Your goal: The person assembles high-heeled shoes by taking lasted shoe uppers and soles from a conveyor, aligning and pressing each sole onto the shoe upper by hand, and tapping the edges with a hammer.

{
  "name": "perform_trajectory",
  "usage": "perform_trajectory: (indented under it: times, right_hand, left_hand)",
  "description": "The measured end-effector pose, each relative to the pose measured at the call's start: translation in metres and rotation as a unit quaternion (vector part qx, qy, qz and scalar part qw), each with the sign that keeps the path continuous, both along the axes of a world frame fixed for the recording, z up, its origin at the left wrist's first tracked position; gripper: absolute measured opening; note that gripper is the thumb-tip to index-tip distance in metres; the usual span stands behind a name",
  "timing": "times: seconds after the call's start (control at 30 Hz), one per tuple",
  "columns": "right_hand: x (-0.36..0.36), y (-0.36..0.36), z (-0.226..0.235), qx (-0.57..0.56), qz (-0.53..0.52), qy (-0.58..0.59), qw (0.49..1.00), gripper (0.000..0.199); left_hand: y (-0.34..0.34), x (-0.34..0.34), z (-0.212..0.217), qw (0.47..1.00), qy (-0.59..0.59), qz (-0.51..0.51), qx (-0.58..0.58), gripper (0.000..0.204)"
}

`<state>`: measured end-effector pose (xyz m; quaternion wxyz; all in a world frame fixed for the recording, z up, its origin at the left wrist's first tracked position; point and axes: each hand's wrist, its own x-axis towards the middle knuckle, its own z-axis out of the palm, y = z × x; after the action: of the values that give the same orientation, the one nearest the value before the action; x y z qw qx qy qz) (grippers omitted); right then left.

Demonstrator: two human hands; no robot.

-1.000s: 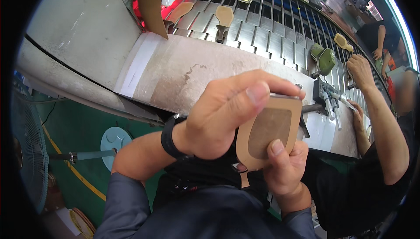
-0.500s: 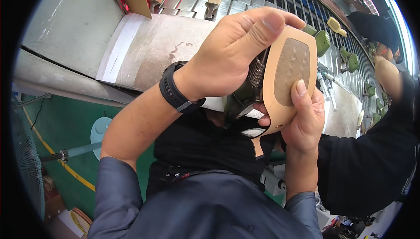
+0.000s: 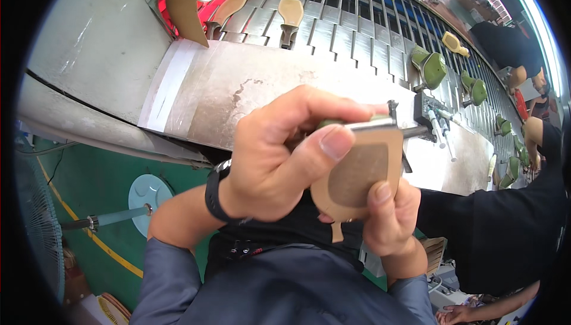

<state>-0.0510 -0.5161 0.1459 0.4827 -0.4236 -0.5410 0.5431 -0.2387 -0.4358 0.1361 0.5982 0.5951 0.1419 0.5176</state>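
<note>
Close in front of my body I hold a shoe with its tan sole point(image 3: 363, 169) turned up, a brown patterned panel point(image 3: 357, 176) set in it. My left hand point(image 3: 285, 152) closes around the shoe's left and far side, thumb against the sole's edge. My right hand point(image 3: 392, 215) grips the near right side, its thumb lying on the sole. A narrow tan strip point(image 3: 337, 231) hangs from the near end. Most of the upper is hidden behind the sole and my fingers.
A pale worktop point(image 3: 262, 81) lies beyond my hands, brushes point(image 3: 440, 126) in a dark holder at its right. Past it, a slatted metal conveyor point(image 3: 363, 39) carries tan soles point(image 3: 291, 13) and green shoes point(image 3: 433, 69). A co-worker's black sleeve point(image 3: 493, 230) is close on my right.
Both hands have brought the shoe lower and nearer my body, slightly left. The sole has tipped and looks foreshortened; the dark upper that showed beside it is now mostly hidden.
</note>
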Motion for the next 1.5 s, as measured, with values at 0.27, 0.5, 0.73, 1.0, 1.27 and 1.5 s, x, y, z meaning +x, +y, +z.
perform_trajectory:
  times: [0.27, 0.5, 0.73, 1.0, 1.27, 1.5]
  right_hand:
    - [-0.019, -0.005, -0.028, 0.158, 0.038, -0.128, 0.978, 0.019]
    - [-0.039, 0.0, -0.025, 0.202, 0.046, -0.177, 0.962, 0.012]
    - [-0.042, 0.019, -0.016, 0.248, 0.022, -0.188, 0.95, 0.011]
    - [-0.044, 0.024, -0.014, 0.245, -0.023, -0.251, 0.936, 0.016]
    - [-0.019, 0.052, 0.012, 0.405, -0.044, -0.234, 0.883, 0.089]
    - [0.06, 0.064, 0.009, 0.088, -0.157, -0.05, 0.982, 0.044]
  left_hand:
    - [-0.024, -0.026, 0.016, 0.995, 0.01, 0.094, -0.033, 0.019]
    - [-0.026, -0.041, 0.026, 0.981, 0.12, 0.152, -0.008, 0.028]
    - [-0.018, -0.052, 0.016, 0.954, 0.119, 0.275, -0.018, 0.032]
    - [-0.009, -0.056, 0.006, 0.872, 0.264, 0.348, 0.221, 0.038]
    - [-0.004, -0.028, 0.029, 0.926, 0.244, 0.245, 0.148, 0.023]
    - [0.047, 0.003, -0.079, 0.978, -0.032, 0.113, -0.172, 0.059]
